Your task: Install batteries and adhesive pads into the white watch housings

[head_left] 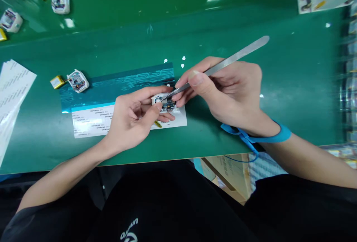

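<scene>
My left hand (pixel 136 113) is closed around a small white device housing (pixel 166 104) with its circuit board facing up. The thumb lies on the housing's near left edge. In my right hand (pixel 220 86) is a pair of metal tweezers (pixel 237 55), pinched like a pen. Their tips reach the circuit board; whether they grip anything there is too small to tell. A yellow battery (pixel 158 123) shows partly below my left fingers. Beneath both hands lie a sheet of printed labels (pixel 93 122) and a blue film strip (pixel 119 82).
Another open housing (pixel 78 81) with a wired battery (pixel 57 82) sits at the left. More housings (pixel 60 2) stand along the far side. White sheets (pixel 13 89) lie at the left edge. A blue wrist strap (pixel 267 136) trails a cord near the table's front edge.
</scene>
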The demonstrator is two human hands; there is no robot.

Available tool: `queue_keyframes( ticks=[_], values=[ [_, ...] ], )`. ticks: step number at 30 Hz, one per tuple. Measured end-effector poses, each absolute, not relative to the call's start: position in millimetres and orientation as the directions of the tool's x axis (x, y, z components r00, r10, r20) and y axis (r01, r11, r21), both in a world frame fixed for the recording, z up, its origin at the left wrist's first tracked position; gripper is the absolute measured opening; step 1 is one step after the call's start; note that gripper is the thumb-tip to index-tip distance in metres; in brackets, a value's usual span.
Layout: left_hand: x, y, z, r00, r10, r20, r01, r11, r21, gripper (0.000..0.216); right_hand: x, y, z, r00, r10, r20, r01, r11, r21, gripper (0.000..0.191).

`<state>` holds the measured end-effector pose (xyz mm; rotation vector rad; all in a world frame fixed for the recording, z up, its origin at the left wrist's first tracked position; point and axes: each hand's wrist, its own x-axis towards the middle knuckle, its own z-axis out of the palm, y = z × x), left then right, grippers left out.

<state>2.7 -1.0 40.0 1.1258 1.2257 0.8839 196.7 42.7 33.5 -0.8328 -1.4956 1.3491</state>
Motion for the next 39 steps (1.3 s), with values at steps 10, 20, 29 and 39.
queue_keyframes(
  ticks=[10, 20, 29, 39],
  values=[
    [-8.3, 9.0, 29.8, 0.065, 0.998, -0.001, 0.334, -0.020, 0.942, 0.016, 224.9, 73.7, 21.7, -0.452, 0.825, 0.339, 0.369, 0.519, -0.771, 0.034],
    [-9.2, 17.6, 17.7, 0.354, 0.916, 0.186, 0.579, -0.371, 0.726, 0.020, 224.8, 78.4, 18.1, -0.505, 0.819, 0.272, 0.346, 0.481, -0.806, 0.040],
    [-10.1, 22.1, 13.9, 0.371, 0.919, 0.132, 0.620, -0.351, 0.702, 0.018, 224.8, 71.5, 15.4, -0.398, 0.824, 0.402, 0.320, 0.536, -0.781, 0.014],
    [-26.4, 30.8, 53.9, -0.207, 0.976, -0.071, 0.028, 0.079, 0.997, 0.002, 224.6, 70.5, 17.1, -0.370, 0.658, 0.656, 0.295, 0.753, -0.589, 0.039]
  ],
)
